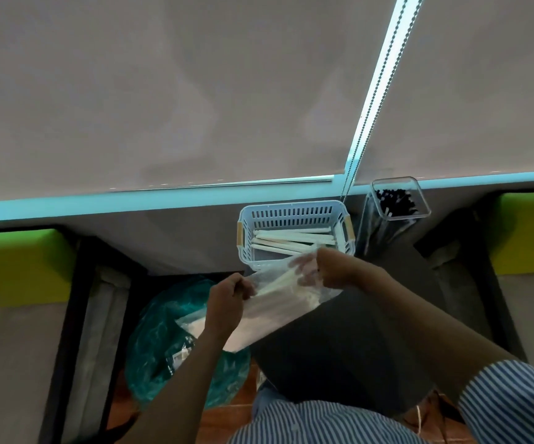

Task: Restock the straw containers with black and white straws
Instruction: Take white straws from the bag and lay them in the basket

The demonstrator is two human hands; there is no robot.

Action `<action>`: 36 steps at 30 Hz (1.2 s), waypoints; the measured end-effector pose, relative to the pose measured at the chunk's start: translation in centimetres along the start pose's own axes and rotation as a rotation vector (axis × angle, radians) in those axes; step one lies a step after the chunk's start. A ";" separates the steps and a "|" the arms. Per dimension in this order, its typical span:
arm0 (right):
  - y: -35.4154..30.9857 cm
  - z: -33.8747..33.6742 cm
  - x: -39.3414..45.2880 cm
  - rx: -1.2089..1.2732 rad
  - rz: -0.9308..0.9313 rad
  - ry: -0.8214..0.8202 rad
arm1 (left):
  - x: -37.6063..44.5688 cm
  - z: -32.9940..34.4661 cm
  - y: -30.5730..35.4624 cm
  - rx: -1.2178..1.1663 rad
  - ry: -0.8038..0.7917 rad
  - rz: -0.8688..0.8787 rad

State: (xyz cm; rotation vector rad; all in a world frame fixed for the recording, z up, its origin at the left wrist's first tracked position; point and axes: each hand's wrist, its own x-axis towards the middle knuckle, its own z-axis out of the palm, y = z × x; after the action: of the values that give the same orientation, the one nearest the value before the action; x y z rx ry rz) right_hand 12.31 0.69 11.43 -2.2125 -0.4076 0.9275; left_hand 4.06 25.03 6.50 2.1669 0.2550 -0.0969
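— At six o'clock from the white basket (pixel 295 216), what step is being carried out?

— A clear plastic bag of white straws (pixel 278 296) is gripped by both hands: its near end is pinched by the left hand (pixel 227 302), its mouth end is held in the curled fingers of the right hand (pixel 333 267), right at the basket's near rim. Emptying white straws into the basket appears to be the step in hand.

— What is called for next?

— Probably the bag is to be tilted so the straws slide out lengthwise.

— And the counts?

— Two containers are seen on the tabletop: the basket, with roughly five white straws, and at its three o'clock one clear tub of black straws (pixel 398 198), too many to be counted. One bag is held.
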 end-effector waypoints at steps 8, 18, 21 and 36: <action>0.9 2.0 -0.4 -0.099 -0.103 0.113 | 0.4 0.2 2.0 -0.067 0.031 0.013; 0.6 2.5 0.3 -0.404 -0.324 0.214 | 0.0 -0.1 2.3 0.006 0.002 0.077; 0.3 2.4 0.1 -0.378 -0.312 0.202 | 0.0 -0.1 2.1 0.004 0.002 0.092; 0.2 2.1 -0.1 -0.040 -0.193 0.261 | -0.1 -0.1 2.7 -0.021 0.002 0.091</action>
State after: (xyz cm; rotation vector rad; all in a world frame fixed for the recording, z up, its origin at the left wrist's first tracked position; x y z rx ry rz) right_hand 10.73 1.52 10.28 -2.2459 -0.5086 0.5249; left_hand 4.59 23.64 8.74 2.1541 0.1574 -0.0400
